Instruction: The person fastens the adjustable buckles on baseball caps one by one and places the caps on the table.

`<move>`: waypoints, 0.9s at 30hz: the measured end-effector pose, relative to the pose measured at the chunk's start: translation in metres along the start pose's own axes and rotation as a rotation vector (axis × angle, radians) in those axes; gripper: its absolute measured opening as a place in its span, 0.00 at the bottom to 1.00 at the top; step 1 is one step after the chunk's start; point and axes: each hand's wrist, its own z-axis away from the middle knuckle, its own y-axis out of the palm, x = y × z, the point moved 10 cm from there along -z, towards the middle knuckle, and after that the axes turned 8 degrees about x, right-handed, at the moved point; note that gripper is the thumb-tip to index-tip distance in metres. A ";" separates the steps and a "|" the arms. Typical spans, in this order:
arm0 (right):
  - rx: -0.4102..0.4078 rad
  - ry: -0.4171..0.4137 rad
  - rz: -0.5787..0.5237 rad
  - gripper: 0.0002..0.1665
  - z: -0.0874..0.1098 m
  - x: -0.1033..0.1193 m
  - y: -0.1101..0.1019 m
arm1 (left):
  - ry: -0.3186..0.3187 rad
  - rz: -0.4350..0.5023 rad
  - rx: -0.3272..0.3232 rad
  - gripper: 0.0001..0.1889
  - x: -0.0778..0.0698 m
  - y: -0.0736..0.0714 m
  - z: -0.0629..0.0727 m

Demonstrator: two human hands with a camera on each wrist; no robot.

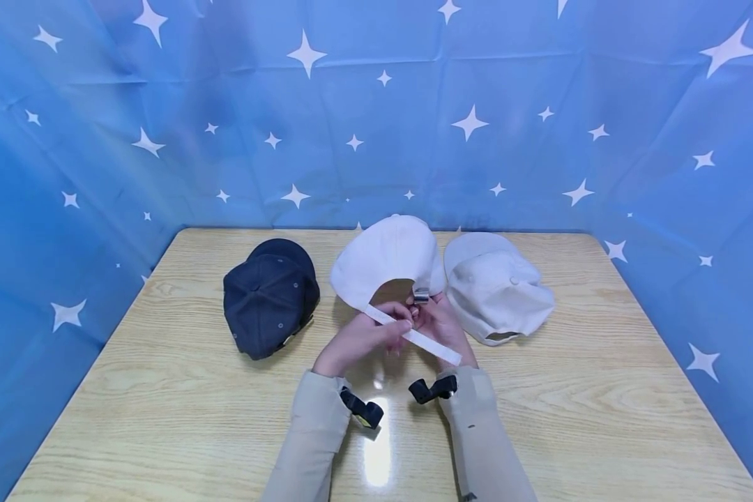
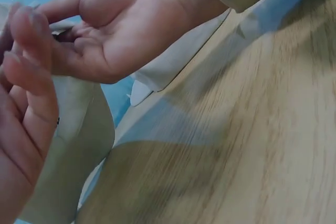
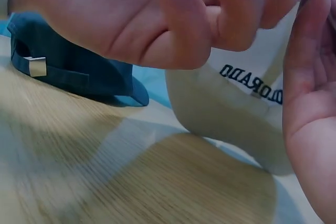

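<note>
A white baseball cap (image 1: 389,251) stands at the middle of the table, its rear opening facing me. My left hand (image 1: 359,337) pinches its loose white strap (image 1: 436,346), the thumb lying across it; the free end slants down over my right wrist. With my right hand (image 1: 444,326) I hold the cap's back edge at the metal buckle (image 1: 421,296). Both sets of fingertips are close together, partly hiding each other. Dark lettering on the cap (image 3: 231,103), partly covered, appears in the right wrist view.
A dark navy cap (image 1: 266,300) lies to the left on the wooden table (image 1: 194,418). Close on the right lies an off-white cap (image 1: 498,289), next to the middle one. A blue curtain with white stars (image 1: 376,139) hangs behind the table and along its sides.
</note>
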 end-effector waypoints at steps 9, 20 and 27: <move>0.050 -0.015 -0.053 0.20 0.001 0.003 0.021 | 0.049 -0.066 0.116 0.07 -0.013 0.024 -0.002; 0.191 -0.046 -0.216 0.06 -0.003 0.004 0.026 | 0.166 0.059 -0.069 0.05 -0.038 0.001 0.008; 0.189 -0.079 -0.309 0.06 -0.005 0.007 0.022 | 0.247 0.119 -0.232 0.05 -0.050 -0.023 0.018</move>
